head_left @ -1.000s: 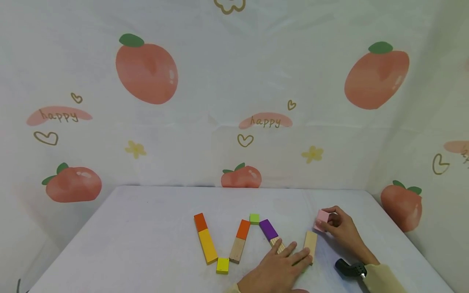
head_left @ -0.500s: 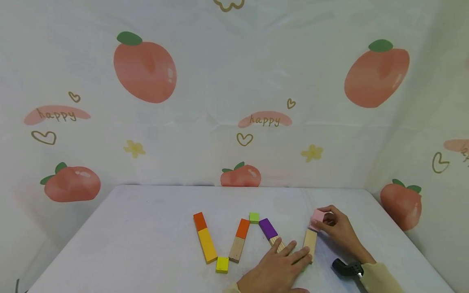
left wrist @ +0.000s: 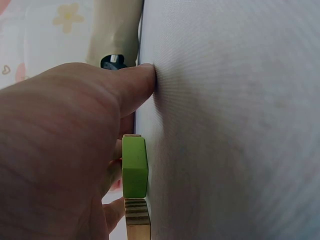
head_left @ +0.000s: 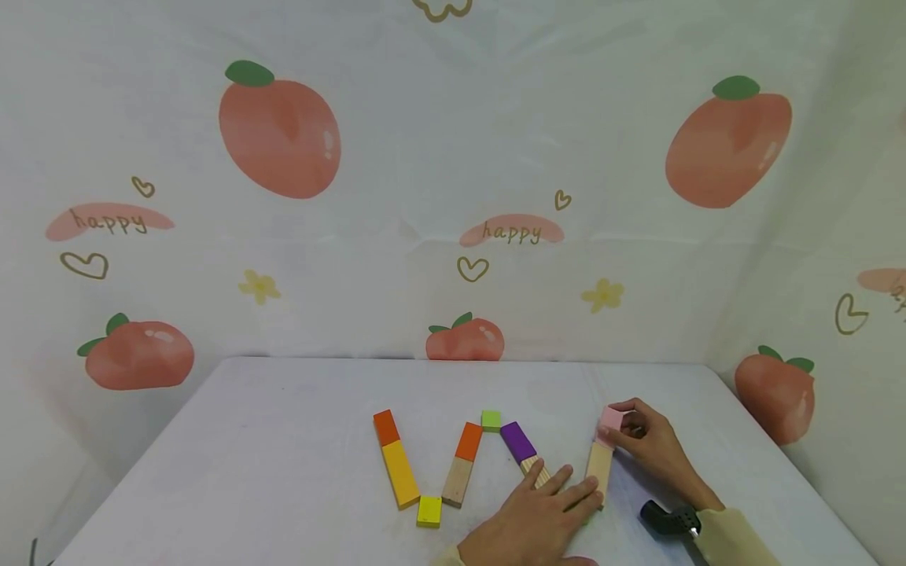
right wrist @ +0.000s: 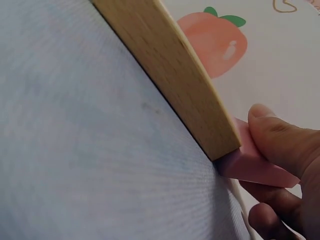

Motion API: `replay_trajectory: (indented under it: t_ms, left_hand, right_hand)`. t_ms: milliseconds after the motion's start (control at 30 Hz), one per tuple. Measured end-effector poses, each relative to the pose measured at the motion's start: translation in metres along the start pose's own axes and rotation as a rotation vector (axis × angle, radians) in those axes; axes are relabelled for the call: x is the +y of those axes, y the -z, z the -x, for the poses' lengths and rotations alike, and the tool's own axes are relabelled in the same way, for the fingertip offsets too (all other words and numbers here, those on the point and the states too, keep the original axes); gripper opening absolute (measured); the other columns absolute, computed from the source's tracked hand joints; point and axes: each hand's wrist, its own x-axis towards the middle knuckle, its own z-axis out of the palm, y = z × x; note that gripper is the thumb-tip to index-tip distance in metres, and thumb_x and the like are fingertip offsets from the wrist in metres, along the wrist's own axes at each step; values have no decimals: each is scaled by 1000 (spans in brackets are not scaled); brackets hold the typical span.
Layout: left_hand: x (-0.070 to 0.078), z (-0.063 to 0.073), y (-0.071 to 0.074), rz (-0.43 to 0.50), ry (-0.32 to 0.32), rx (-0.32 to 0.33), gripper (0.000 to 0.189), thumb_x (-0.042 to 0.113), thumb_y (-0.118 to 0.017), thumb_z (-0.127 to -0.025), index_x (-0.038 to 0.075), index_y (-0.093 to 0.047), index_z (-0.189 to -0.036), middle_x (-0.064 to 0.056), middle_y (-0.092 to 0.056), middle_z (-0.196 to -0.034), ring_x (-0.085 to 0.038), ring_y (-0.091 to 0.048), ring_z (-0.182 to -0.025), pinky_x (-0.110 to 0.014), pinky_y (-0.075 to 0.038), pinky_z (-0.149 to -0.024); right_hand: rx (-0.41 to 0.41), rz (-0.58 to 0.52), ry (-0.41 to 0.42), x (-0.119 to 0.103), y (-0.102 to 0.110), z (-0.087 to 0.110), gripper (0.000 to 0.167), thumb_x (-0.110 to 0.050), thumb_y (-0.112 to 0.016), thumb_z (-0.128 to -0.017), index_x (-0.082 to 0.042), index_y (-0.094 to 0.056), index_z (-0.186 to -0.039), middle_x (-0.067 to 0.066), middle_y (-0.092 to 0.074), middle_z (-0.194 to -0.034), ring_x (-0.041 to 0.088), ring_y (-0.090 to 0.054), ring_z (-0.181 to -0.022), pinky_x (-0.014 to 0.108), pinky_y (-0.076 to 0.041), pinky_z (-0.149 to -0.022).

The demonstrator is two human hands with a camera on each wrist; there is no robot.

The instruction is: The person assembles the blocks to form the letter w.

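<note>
My right hand (head_left: 654,444) pinches a pink block (head_left: 612,419) between thumb and fingers, at the far end of a plain wooden block (head_left: 599,465). In the right wrist view the pink block (right wrist: 257,167) sits right at the wooden block's end. My left hand (head_left: 534,519) lies with fingers spread over the near blocks, one fingertip on the plain wooden block and another by a striped wooden block (head_left: 532,470). A green block (left wrist: 135,167) shows under its fingers in the left wrist view; in the head view the hand mostly hides it. A purple block (head_left: 519,442) adjoins the striped one.
Further left, a zigzag row continues: a light green block (head_left: 491,420), an orange block (head_left: 469,442), a wooden block (head_left: 458,482), a yellow block (head_left: 429,511), a long amber block (head_left: 401,475) and another orange block (head_left: 386,428). The white table (head_left: 248,472) meets a printed backdrop.
My right hand has moved left with the pink block, closing the gap to the far end of the plain wooden block. The left hand has stayed in place.
</note>
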Motion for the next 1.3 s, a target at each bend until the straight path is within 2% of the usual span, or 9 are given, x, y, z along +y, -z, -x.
replay_trajectory:
  t_ms: [333, 600, 1000, 1300]
  left_hand:
    - [0, -1, 0, 24, 10, -31, 73, 68, -31, -101, 32, -18, -163, 17, -13, -166, -11, -17, -153, -45, -23, -121]
    - [1, -1, 0, 26, 13, -29, 73, 68, -31, -101, 32, -17, -163, 16, -13, -166, -12, -16, -153, -45, -21, -122]
    - [1, -1, 1, 33, 16, -25, 73, 68, -30, -101, 32, -17, -163, 16, -13, -166, -12, -16, -153, -45, -21, -122]
    - [1, -1, 1, 15, 18, -33, 73, 68, -29, -101, 32, -16, -163, 16, -12, -166, -12, -15, -153, -45, -21, -122]
  right_hand:
    - [42, 100, 25, -1, -1, 3, 45, -20, -85, -83, -1, -68, -120, 6, -62, -96, 14, -53, -82, 24, -46, -66]
    - [-12, 170, -52, -4, -2, 4, 54, -29, -85, -83, 0, -67, -125, 10, -61, -104, 22, -54, -88, 27, -46, -66]
    - [-42, 184, -73, -4, -1, 1, 57, -35, -84, -84, 0, -67, -126, 10, -61, -105, 23, -57, -91, 31, -47, -68]
    - [-67, 210, -86, -2, -1, -1, 58, -37, -83, -85, 3, -68, -125, 16, -61, -111, 29, -58, -95, 34, -49, -71]
